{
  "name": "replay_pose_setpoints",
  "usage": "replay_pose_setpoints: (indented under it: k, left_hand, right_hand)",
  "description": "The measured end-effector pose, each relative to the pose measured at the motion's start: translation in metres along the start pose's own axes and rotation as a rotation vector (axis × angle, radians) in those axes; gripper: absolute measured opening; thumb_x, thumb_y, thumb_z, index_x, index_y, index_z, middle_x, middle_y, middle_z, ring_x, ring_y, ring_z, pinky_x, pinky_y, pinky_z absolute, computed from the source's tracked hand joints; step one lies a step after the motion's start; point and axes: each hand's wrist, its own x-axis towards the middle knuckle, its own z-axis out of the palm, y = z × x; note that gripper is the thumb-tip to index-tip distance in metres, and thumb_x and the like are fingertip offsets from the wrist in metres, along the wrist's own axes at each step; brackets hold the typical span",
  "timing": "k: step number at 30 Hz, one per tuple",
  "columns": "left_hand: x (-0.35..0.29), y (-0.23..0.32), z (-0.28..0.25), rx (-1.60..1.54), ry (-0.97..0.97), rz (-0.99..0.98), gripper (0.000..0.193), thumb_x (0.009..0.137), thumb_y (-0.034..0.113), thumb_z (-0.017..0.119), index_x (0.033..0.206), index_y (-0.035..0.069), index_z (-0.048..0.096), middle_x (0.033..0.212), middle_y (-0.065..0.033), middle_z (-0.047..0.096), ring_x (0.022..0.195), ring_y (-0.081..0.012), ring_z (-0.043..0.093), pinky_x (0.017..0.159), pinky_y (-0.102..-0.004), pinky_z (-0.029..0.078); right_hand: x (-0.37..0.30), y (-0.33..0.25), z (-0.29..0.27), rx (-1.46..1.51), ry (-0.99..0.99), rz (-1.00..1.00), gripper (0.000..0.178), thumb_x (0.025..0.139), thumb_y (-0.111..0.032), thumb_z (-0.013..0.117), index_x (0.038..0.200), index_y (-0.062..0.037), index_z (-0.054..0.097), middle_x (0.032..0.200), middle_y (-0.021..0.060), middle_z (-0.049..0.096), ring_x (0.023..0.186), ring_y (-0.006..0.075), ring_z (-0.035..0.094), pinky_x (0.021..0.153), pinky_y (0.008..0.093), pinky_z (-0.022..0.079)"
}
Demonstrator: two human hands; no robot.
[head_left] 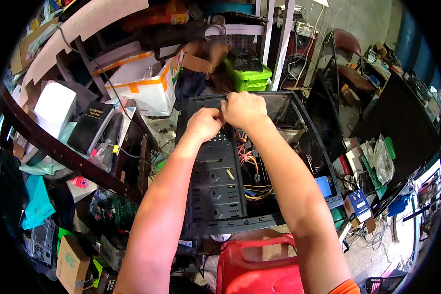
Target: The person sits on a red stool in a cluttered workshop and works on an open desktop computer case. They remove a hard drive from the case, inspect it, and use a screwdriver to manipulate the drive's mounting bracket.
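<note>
- Computer case: open upward, centre; near edge by red chair.
- Left hand, right hand: fingers curled near far edge; anything held, cannot tell.
- Open cavity: right of drive bays.

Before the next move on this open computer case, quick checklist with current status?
1. Both hands at the work: ok. Left hand and right hand are close together at the far end of the computer case.
2. Grip: cannot tell. The fingers hide whatever is between them.
3. Case open: ok. The interior shows beside the black metal panel.
4. Cables inside the rim: ok for the visible coloured cables.
5. Case support: cannot tell. What it rests on is hidden.
6. Near side unobstructed: not ok. A red chair stands there.
</note>
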Motion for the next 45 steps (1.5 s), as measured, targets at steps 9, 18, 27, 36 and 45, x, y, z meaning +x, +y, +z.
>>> replay_pose_setpoints:
  k: [9,18,27,36,45]
  left_hand:
    - [0.007,-0.015,0.017,-0.363,0.113,0.108,0.018,0.080,0.011,0.070,0.094,0.000,0.071,0.079,-0.0050,0.069,0.072,-0.0084,0.058,0.070,-0.0270,0.047]
    - [0.003,-0.011,0.021,-0.115,0.243,0.115,0.019,0.077,0.018,0.073,0.090,0.005,0.073,0.079,-0.0184,0.067,0.074,-0.0325,0.067,0.068,-0.0377,0.051]
    - [0.003,-0.006,0.020,-0.131,0.234,0.075,0.018,0.075,0.014,0.073,0.091,0.005,0.073,0.082,-0.0176,0.069,0.075,-0.0205,0.069,0.069,-0.0330,0.050]
    - [0.003,-0.007,0.023,-0.110,0.233,0.070,0.020,0.075,0.015,0.074,0.091,0.003,0.072,0.082,-0.0173,0.069,0.075,-0.0253,0.069,0.070,-0.0343,0.050]
    - [0.002,-0.009,0.022,-0.059,0.243,0.153,0.018,0.074,0.014,0.073,0.089,0.004,0.072,0.084,-0.0191,0.068,0.080,-0.0341,0.067,0.071,-0.0404,0.052]
  right_hand:
    - [0.011,0.009,0.001,0.212,-0.090,-0.094,0.034,0.079,-0.026,0.067,0.100,0.0005,0.066,0.101,0.0246,0.066,0.100,0.0380,0.063,0.087,0.0430,0.051]
    - [-0.003,-0.013,-0.021,0.030,-0.164,0.010,0.038,0.090,-0.035,0.055,0.098,0.0002,0.068,0.102,0.0218,0.067,0.098,0.0392,0.064,0.087,0.0437,0.051]
    - [0.014,-0.007,-0.009,0.085,-0.199,-0.062,0.044,0.063,-0.023,0.080,0.101,-0.0034,0.069,0.106,0.0203,0.067,0.102,0.0328,0.065,0.089,0.0384,0.052]
    - [0.008,0.000,-0.002,0.119,-0.092,-0.055,0.050,0.071,-0.023,0.078,0.108,0.0029,0.056,0.103,0.0254,0.065,0.101,0.0387,0.062,0.085,0.0433,0.050]
    - [0.008,0.003,0.012,0.158,0.038,-0.203,0.036,0.075,-0.021,0.071,0.098,0.0023,0.056,0.093,0.0247,0.066,0.094,0.0403,0.063,0.081,0.0461,0.051]
